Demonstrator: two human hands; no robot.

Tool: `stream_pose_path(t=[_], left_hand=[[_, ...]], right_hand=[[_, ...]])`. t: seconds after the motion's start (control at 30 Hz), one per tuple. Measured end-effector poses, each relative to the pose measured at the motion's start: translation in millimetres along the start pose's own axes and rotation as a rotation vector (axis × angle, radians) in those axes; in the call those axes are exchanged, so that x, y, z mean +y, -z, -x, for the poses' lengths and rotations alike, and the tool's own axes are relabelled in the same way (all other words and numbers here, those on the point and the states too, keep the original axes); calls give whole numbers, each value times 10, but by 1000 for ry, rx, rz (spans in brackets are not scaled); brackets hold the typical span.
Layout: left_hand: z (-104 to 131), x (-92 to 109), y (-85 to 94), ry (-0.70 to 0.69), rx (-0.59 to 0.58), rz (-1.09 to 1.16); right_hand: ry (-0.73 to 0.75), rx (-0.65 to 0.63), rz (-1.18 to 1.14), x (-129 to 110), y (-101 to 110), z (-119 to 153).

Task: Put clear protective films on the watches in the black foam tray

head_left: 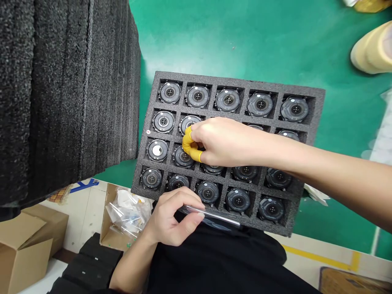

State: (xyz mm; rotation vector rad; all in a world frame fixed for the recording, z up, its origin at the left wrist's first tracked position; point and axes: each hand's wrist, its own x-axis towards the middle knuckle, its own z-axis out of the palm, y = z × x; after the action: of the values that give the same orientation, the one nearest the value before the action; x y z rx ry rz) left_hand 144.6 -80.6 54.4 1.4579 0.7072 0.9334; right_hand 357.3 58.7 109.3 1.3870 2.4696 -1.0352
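On the far left, a tall stack of dark foam sheets (pixel 61 94) rose from the green bench (pixel 245 41), with brown cardboard boxes (pixel 27 245) on the floor below it. Nearer the middle, an open carton (pixel 107 220) held crumpled clear plastic bags (pixel 128 214). Just right of that, the left hand (pixel 171 218) was curled, its thumb and fingers pinching a clear plastic strip (pixel 211 214) at the near edge of a black foam tray (pixel 312 122). That tray lay on the bench with its near edge over the person's lap, each compartment holding a round watch case (pixel 170 92) face down. Above the left hand, the right hand (pixel 220 141) reached in from the right over the tray's second and third rows; its thumb and forefinger, capped in yellow finger cots (pixel 188 147), were pinched together at one watch body (pixel 183 156) in the second column. At the far right edge, a roll of beige tape (pixel 373 49) stood on the bench, well apart from the tray.
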Motion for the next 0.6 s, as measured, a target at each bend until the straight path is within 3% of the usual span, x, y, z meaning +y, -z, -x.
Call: stream_pose_path(t=[0.23, 0.33, 0.47, 0.6], left_hand=[[2, -5, 2, -8, 8, -10], [-2, -11, 4, -11, 10, -18], [-6, -17, 7, -21, 16, -24], [-13, -16, 0, -35, 20, -29]], right_hand=[[32, 31, 40, 22, -25, 54], [45, 100, -9, 79, -9, 147], [48, 227, -154, 132, -8, 403], [29, 360, -337, 133, -159, 766]])
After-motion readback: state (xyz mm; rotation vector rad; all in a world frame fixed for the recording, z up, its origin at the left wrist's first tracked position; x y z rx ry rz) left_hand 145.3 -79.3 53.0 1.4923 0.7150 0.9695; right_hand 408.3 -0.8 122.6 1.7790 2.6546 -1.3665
